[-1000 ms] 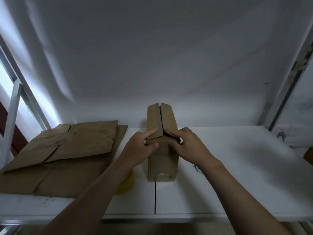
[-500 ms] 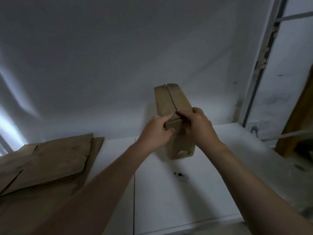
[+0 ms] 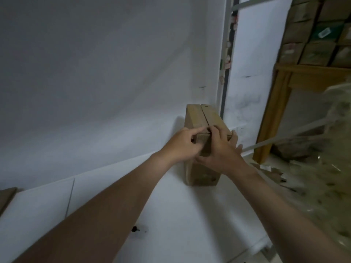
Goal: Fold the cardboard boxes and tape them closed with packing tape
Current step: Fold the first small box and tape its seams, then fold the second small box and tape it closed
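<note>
Both hands are clamped on the upper near end of a tall narrow brown cardboard box (image 3: 202,174), which stands upright on a white tabletop (image 3: 171,215), close to the white wall (image 3: 95,73) behind it. Left hand (image 3: 181,146) lays its index finger straight along the near top edge of the box, the tip reaching the seam, while its other fingers are curled against the near face; the thumb is hidden. Right hand (image 3: 221,151) wraps the box from the other side: the index finger bends over the top edge beside the seam, the remaining fingers spread round the right wall, and the thumb lies across the near face below. On top, two long flaps are folded down and meet in a seam that runs away from the camera. No tape shows on that seam. The foot of the box rests on the table just inside its right edge.

At the left border, a corner of flat brown cardboard sheet (image 3: 5,196) lies on the tabletop, well apart from the box. A small dark speck (image 3: 135,229) sits on the table between the forearms. A grey vertical rail (image 3: 226,63) runs up the wall just behind the box. Farther right stands a wooden shelf (image 3: 303,73) stacked with brown cartons (image 3: 313,44), and crumpled clear plastic sheeting (image 3: 332,168) lies blurred beside it.
</note>
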{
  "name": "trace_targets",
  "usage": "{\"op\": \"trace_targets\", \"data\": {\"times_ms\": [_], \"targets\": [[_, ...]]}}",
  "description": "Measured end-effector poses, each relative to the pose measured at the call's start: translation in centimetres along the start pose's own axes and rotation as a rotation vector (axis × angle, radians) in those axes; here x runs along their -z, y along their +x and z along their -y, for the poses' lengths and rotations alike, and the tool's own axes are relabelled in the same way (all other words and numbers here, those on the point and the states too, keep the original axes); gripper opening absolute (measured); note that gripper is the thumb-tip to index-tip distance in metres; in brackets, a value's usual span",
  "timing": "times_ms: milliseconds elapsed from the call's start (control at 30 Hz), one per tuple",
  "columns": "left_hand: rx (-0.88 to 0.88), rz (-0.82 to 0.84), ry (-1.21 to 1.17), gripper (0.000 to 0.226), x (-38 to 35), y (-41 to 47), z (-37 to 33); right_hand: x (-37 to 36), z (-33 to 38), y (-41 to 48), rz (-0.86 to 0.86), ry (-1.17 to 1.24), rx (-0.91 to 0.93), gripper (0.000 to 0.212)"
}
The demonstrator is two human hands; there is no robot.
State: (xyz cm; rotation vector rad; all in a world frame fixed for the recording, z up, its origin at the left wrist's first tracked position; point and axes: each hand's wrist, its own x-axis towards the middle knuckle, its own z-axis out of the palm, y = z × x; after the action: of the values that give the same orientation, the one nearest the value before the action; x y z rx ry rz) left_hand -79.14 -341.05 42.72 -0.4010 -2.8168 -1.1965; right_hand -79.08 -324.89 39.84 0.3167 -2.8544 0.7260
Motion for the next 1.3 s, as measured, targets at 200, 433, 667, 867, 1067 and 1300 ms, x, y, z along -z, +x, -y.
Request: {"op": "trace_targets", "data": {"times_ms": [200,433,667,867,1067,1300], "targets": [[-0.024,0.134,0.132,0.068,0.8,3.9,1.1,-1.0,-2.7,6.5,-0.135,-0.068,-0.092,0.087],[0.066,0.068,0.72,0.073,5.3,2.5,4.8,-1.2,-1.8,10.1,-0.087,-0.206,-0.126,0.079],[0.206,-0.004,0.745,0.069,11.6,-6.0,6.7,-0.6,5.8,6.9,0.014,-0.283,-0.199,0.083],[0.301,-0.064,0.753,0.067,17.9,-18.8,7.7,-3.6,16.8,-0.1,0.18,-0.228,0.048,0.082],[0.471,-0.093,0.76,0.068,23.5,-33.9,10.6,-6.4,28.0,-9.2,0.326,-0.157,0.245,0.079],[0.652,-0.111,0.647,0.063,27.6,-49.9,15.5,-11.2,37.4,-19.3,0.516,-0.049,0.486,0.066]]}}
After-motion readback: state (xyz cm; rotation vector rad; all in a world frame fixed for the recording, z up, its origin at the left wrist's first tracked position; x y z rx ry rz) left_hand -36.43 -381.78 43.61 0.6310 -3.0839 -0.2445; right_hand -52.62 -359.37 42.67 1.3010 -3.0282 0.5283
